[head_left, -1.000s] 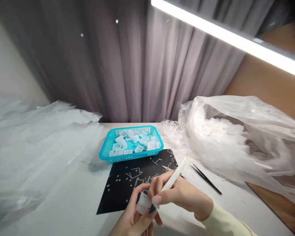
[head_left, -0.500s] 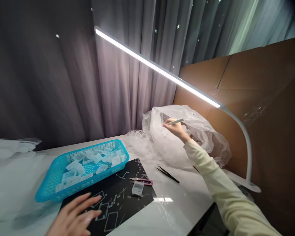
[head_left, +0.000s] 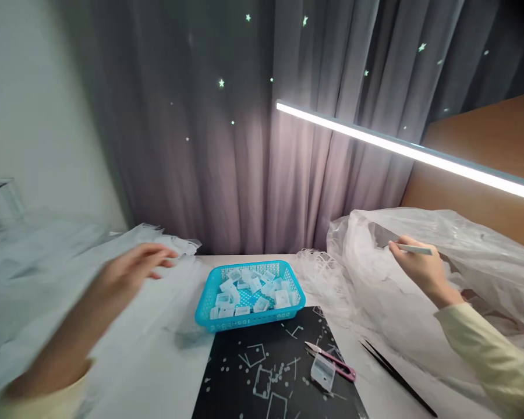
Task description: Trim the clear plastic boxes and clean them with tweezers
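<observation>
My left hand (head_left: pixel 133 270) is raised at the left, in front of a heap of white sheet-like material (head_left: pixel 170 244). Its fingers stretch to the right with nothing visible in them, and the forearm is blurred. In my right hand (head_left: pixel 419 270) is a slim, pale pen-like tool (head_left: pixel 414 249), held near the opening of a large clear plastic bag (head_left: pixel 402 224) with white material inside. Between the hands stands a blue perforated basket (head_left: pixel 201 302) holding several small clear plastic boxes (head_left: pixel 262 304). Another clear box (head_left: pixel 323 372) lies against pink-handled thread snips (head_left: pixel 344 369).
A black mat (head_left: pixel 227 372) with pale marks lies in front of the basket. Dark tweezers (head_left: pixel 397 375) rest to its right. Thin white strips (head_left: pixel 321 265) are heaped behind. A bright lamp bar (head_left: pixel 402 148) hangs over the right side, before a grey curtain (head_left: pixel 236 174) and cardboard (head_left: pixel 489 145).
The view has turned left. My left hand has risen from the black mat to the white heap beyond the basket's left side. My right hand stays by the bag, still gripping the pen-like tool.
</observation>
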A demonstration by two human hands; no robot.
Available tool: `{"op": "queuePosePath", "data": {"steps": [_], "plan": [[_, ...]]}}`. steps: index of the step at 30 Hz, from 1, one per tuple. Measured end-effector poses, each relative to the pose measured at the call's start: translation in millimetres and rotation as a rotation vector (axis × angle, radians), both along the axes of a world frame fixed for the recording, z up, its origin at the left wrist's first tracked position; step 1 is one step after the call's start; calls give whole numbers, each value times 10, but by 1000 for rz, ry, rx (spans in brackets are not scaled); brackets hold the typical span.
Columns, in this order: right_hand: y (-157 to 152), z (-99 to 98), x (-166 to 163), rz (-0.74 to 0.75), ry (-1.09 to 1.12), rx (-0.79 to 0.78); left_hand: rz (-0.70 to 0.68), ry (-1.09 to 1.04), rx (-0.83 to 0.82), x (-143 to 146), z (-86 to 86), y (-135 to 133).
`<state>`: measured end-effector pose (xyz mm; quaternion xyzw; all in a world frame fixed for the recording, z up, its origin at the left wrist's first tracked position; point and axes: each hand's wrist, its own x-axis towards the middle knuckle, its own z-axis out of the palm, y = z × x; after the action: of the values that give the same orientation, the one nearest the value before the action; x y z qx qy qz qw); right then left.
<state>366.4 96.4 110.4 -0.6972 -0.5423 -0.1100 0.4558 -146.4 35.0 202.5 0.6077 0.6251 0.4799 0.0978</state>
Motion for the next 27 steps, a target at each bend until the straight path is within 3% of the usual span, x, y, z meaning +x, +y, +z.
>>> {"op": "queuePosePath", "data": {"steps": [2, 5, 8, 10, 18, 22, 27], "plan": [[-154, -46, -338, 148, -5, 30, -159, 122, -142, 339, -193, 395], [-328, -85, -867, 448, -29, -16, -266, 305, -259, 693, -635, 952], [-347, -57, -1208, 614, -15, -52, -303, 460, -273, 885, -1010, 1272], [-300, 1, -1286, 656, 23, -50, -329, 541, -259, 986, -1157, 1363], [-253, 274, -993, 600, 225, -23, -653, 677, -245, 1436, -1262, 1364], [-315, 366, -777, 543, 299, -6, -863, 648, -381, 1535, -1264, 1368], [-390, 462, -644, 475, 368, 55, -911, 579, -518, 1596, -1295, 1524]]}}
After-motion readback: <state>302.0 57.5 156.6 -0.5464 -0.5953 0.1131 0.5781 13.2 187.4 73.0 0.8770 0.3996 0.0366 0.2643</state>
